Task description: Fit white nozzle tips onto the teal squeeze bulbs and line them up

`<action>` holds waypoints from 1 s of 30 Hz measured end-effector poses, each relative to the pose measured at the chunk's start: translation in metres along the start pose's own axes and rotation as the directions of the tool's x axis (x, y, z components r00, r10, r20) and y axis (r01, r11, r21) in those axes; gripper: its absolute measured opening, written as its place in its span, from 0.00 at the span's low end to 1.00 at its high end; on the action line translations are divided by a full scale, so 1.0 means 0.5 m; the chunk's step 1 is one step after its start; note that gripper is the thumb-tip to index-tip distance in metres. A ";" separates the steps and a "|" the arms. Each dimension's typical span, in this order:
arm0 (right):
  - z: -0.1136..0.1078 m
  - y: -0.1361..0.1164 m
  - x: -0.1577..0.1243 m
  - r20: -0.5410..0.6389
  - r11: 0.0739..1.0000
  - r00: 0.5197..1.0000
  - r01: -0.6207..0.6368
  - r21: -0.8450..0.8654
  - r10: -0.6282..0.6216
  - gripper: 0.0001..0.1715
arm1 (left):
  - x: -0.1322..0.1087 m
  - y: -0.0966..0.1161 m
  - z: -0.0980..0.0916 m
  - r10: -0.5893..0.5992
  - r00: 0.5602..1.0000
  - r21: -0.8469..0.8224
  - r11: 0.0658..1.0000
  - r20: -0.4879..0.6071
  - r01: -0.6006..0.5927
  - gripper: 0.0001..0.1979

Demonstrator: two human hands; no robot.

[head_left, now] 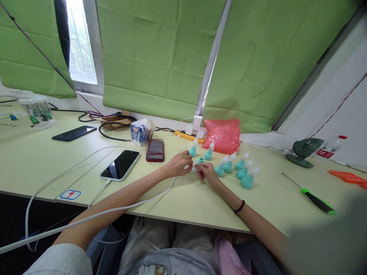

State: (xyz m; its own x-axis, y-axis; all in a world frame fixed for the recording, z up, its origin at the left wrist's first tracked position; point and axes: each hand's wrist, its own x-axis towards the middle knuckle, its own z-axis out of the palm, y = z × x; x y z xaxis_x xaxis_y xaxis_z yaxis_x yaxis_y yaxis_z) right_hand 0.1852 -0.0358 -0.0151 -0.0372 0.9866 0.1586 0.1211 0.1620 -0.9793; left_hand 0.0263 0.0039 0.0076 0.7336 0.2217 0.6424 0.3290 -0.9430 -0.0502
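Both my hands meet over the middle of the pale table [177,198]. My left hand [179,163] is closed in a pinch on a small white part [195,167]. My right hand [207,172] is closed on the same small piece from the other side, with a bit of teal [200,160] showing just above my fingers. Several teal bulbs with white nozzles [247,178] stand upright to the right of my hands. Two more teal bulbs [208,152] stand just behind them.
A phone [120,165] on a white cable lies to the left, with a red phone [155,151] behind it. A pink bubble-wrap bag [224,134], a yellow power strip [189,135], a green-handled screwdriver [314,198] and a small green fan [304,151] lie around.
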 end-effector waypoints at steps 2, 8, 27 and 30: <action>0.001 0.000 0.001 -0.008 1.000 1.000 0.003 0.007 -0.003 0.16 | 0.001 0.001 0.001 -0.012 1.000 0.002 1.000 -0.012 0.012 0.06; -0.002 0.004 0.008 -0.070 0.998 0.998 0.005 0.067 -0.001 0.16 | 0.002 0.012 -0.006 -0.101 0.994 -0.005 0.995 -0.033 0.101 0.07; 0.007 -0.007 -0.001 0.042 0.926 0.990 -0.138 0.352 0.131 0.15 | 0.000 0.020 0.023 -0.211 0.958 -0.118 0.975 -0.193 0.190 0.10; 0.006 -0.003 -0.002 0.053 0.929 0.991 -0.132 0.346 0.121 0.15 | -0.001 0.023 0.018 -0.235 0.958 -0.129 0.968 -0.167 0.215 0.08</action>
State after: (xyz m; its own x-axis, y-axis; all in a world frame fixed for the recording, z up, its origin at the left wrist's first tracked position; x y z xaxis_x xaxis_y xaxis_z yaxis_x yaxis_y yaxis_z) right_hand 0.1822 -0.0370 -0.0142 -0.0744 0.9967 0.0320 -0.2257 0.0144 -0.9741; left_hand 0.0352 -0.0047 -0.0001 0.5262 0.3924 0.7544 0.3991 -0.8973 0.1884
